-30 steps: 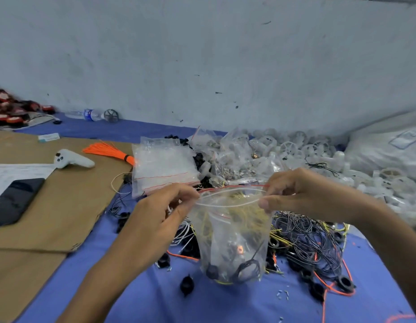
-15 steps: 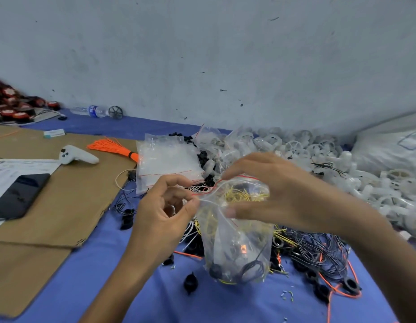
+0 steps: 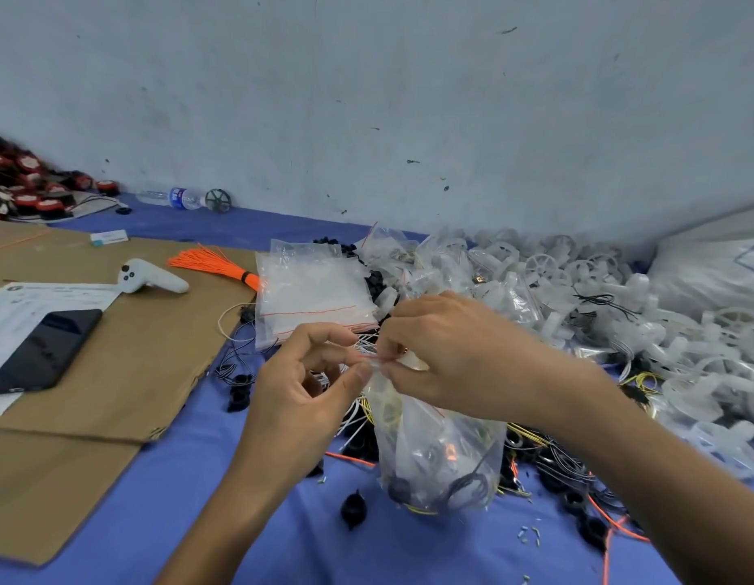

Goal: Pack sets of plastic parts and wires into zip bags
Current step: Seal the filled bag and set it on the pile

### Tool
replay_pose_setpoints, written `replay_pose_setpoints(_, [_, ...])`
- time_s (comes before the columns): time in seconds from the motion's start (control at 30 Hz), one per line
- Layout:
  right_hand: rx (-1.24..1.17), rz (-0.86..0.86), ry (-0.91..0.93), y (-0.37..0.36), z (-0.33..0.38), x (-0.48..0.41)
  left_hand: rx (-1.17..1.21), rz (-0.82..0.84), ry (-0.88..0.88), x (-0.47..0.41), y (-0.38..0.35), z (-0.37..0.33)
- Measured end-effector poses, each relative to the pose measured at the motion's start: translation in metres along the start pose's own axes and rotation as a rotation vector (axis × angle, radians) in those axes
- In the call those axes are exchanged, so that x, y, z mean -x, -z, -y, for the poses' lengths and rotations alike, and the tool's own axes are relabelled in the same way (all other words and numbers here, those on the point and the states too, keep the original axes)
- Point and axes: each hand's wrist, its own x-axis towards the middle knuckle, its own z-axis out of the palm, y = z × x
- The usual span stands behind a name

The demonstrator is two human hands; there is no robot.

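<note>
Nearly through one set: pinching the red-lined mouth of the clear plastic zip bag (image 3: pixel 438 453), filled with yellow wires (image 3: pixel 388 411) and black round parts (image 3: pixel 398 489), upright on the blue cloth (image 3: pixel 240 521), between left hand (image 3: pixel 307 386) and right hand (image 3: pixel 459 356), with white plastic wheels (image 3: pixel 620 297) heaped unpacked beyond.

Our left forearm (image 3: pixel 210 529) rises from the lower edge and our right forearm (image 3: pixel 662 470) slants in from the lower right, both bare. The two grips meet at mid-frame, nearly touching. Our left grip (image 3: pixel 299 386) pinches the top edge of the zip bag (image 3: pixel 434 458) between thumb and forefinger, its other fingers loosely curled. Our right grip (image 3: pixel 455 356), back upward, pinches the same edge just beside it, fingers bent down over it.
</note>
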Motion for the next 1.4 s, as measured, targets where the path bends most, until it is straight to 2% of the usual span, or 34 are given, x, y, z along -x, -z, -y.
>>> replay_pose_setpoints(0.27, [0.009, -0.005, 0.003, -0.006, -0.002, -0.001, -0.114, 0.118, -0.010, -0.001, 0.000, 0.010])
replay_pose_setpoints(0.4, [-0.048, 0.056, -0.079, 0.001, -0.016, 0.007, -0.123, 0.109, 0.009, -0.001, 0.003, 0.016])
replay_pose_setpoints(0.6, [-0.111, 0.079, -0.083, -0.001, -0.026, 0.015, -0.064, 0.082, 0.032, 0.001, 0.003, 0.018])
replay_pose_setpoints(0.77, [-0.395, 0.011, -0.231, 0.004, -0.060, 0.052, -0.086, 0.058, 0.047, 0.002, 0.014, 0.025])
replay_pose_setpoints(0.87, [-0.488, -0.021, -0.285, 0.002, -0.071, 0.069, -0.078, 0.035, 0.063, 0.001, 0.015, 0.026])
replay_pose_setpoints(1.13, [-0.398, -0.047, -0.303, -0.004, -0.072, 0.079, -0.143, 0.043, 0.070, 0.003, 0.013, 0.013])
replay_pose_setpoints(1.27, [-0.296, -0.146, -0.237, 0.003, -0.063, 0.079, -0.337, -0.010, -0.093, 0.002, 0.001, -0.018])
replay_pose_setpoints(1.4, [-0.292, -0.173, -0.214, 0.003, -0.052, 0.076, -0.610, 0.143, -0.400, -0.007, -0.039, -0.056])
